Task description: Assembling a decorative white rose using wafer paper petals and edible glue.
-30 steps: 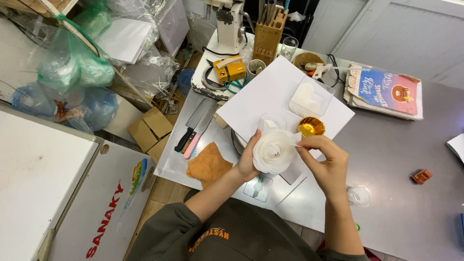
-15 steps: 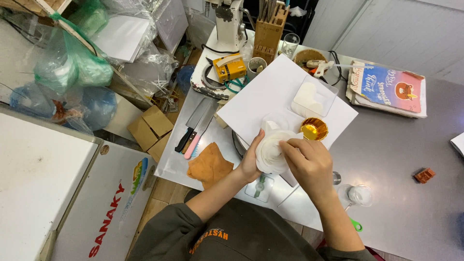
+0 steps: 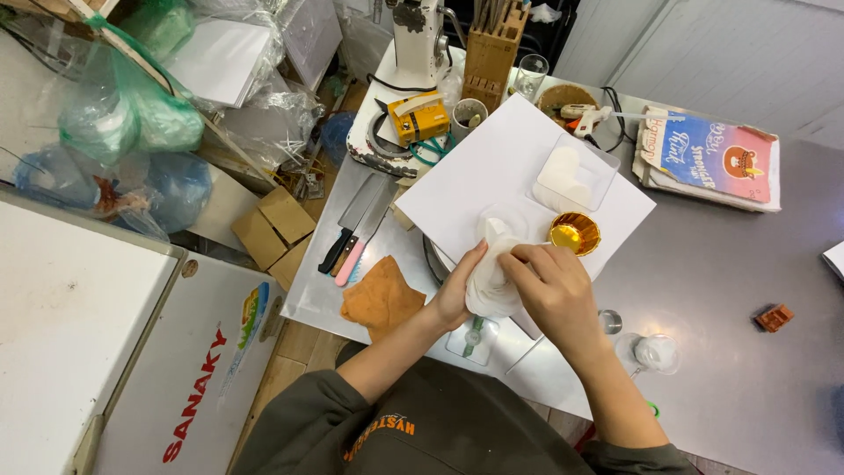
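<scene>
Both my hands hold a small stack of white paper cups or liners (image 3: 492,280) over the near edge of a large white board (image 3: 492,167). My left hand (image 3: 459,290) cups the stack from the left. My right hand (image 3: 549,290) grips it from the top right, fingers curled over it. Just beyond my right hand a shiny gold foil cup (image 3: 575,234) sits on the board. A clear plastic tray (image 3: 576,173) with white pieces lies further back on the board.
Two knives (image 3: 353,230) and an orange cloth (image 3: 380,299) lie at the left of the steel table (image 3: 747,369). A knife block (image 3: 494,46), a yellow tape dispenser (image 3: 419,117), a glue gun (image 3: 587,113) and a colourful booklet (image 3: 712,157) stand at the back. A small clear lidded cup (image 3: 655,352) sits to the right.
My right hand has moved from the stack's right side over its top, covering much of it. The white stack is now pressed narrower between both hands.
</scene>
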